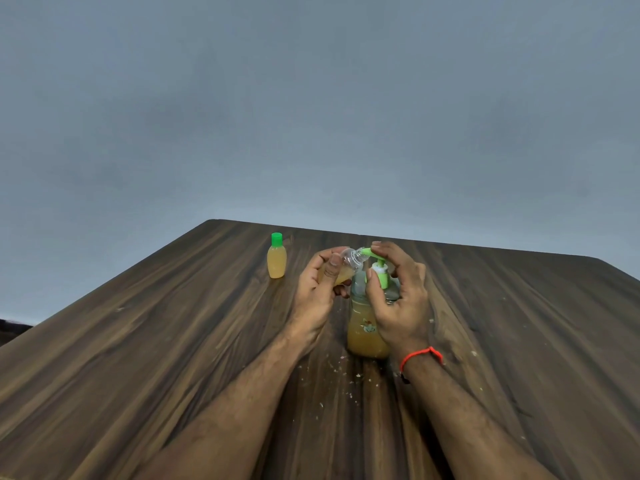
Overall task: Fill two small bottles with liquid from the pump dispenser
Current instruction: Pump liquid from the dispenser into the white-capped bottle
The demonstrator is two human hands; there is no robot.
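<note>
Left grip (318, 285): pinches uncapped small bottle (341, 271), tilted to nozzle.
Right grip (398, 292): fingers curled over pump dispenser (369, 327).
Capped bottle (276, 259): upright on worktop (173, 341).

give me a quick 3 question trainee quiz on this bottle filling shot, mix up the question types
1. True or false: the capped small bottle lies on its side on the table.
2. Which hand holds the open small bottle at the pump dispenser spout? A) left hand B) right hand C) neither
3. Fill in: the right hand wears a ____ wrist thread.

Key: 1 false, it stands upright. 2 A, the left hand grips it, tilted toward the spout. 3 red.
</note>
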